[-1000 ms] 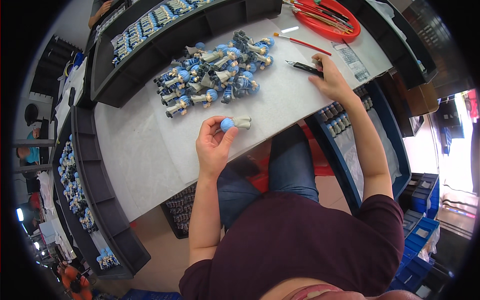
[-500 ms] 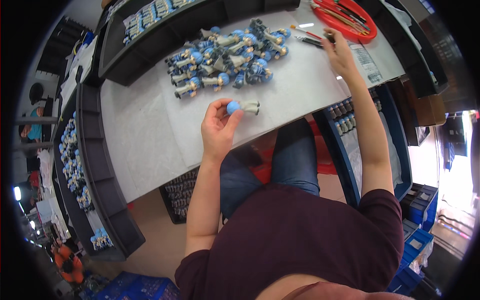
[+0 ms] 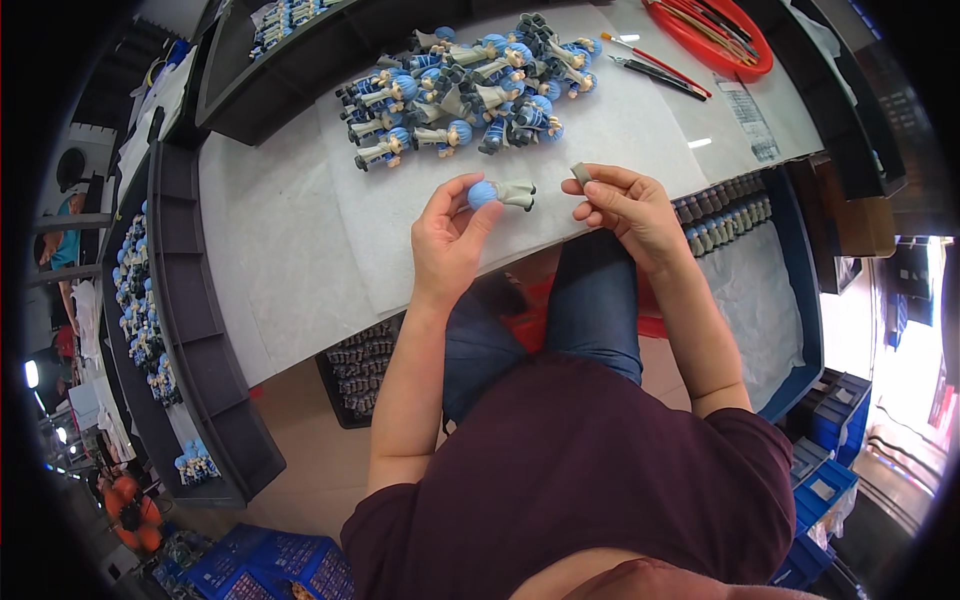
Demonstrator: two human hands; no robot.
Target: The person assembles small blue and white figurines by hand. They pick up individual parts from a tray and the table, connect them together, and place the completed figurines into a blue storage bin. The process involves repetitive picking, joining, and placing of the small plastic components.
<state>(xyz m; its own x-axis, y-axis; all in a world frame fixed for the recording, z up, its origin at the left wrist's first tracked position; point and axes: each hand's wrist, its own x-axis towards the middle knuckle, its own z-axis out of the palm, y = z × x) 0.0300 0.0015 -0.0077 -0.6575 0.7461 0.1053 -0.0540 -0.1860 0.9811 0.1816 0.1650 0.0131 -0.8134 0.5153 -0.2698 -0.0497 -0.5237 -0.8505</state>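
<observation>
Between the thumb and fingers of my left hand (image 3: 448,235) is a small figurine (image 3: 515,194), gripped at its blue-haired head, its pale grey body and dark feet pointing right. My right hand (image 3: 637,212) pinches a small grey block (image 3: 581,174), a short way right of the figurine's feet and apart from it. Just beyond my hands, a heap of similar blue-haired figurines (image 3: 470,85) lies on a white sheet (image 3: 370,215) on the table.
A paintbrush (image 3: 655,62) and a dark pen-like tool (image 3: 655,76) lie right of the heap. Beyond them is a red tray (image 3: 768,62) of brushes. Black trays (image 3: 205,325) flank the table's left and far sides. A blue crate (image 3: 812,330) with rows of figurines stands at right.
My right hand has come back from beside the tools toward the figurine, and the small grey block now shows in its fingers. My left hand still holds the figurine.
</observation>
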